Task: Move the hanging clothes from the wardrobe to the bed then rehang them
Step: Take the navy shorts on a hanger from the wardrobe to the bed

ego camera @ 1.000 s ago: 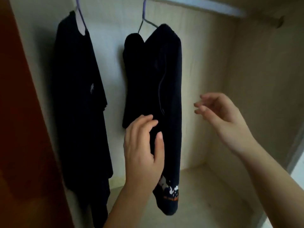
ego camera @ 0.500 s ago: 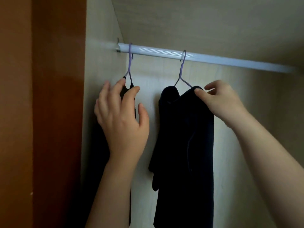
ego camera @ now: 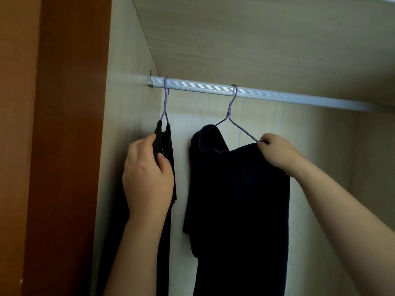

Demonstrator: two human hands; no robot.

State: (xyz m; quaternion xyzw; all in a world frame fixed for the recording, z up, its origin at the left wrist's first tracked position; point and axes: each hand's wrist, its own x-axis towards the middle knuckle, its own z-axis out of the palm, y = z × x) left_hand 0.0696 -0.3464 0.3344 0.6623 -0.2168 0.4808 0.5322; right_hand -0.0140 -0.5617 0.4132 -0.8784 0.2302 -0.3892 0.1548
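Pale wardrobe (ego camera: 277,50) panels enclose us. Nearest, our left hand (ego camera: 147,178) grips the left garment (ego camera: 165,144) at its shoulder, and our right hand (ego camera: 277,154) pinches the right hanger (ego camera: 232,110) above the right garment (ego camera: 235,199). Both hooks ride the rail (ego camera: 299,98) overhead, so we judge the lift goes upward.

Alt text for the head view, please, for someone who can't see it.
Two hands in a wardrobe: the left hand grips a dark garment on a purple hanger, the right hand pinches the shoulder of a second purple hanger carrying another dark garment. Both hangers hang hooked on a silver rail.
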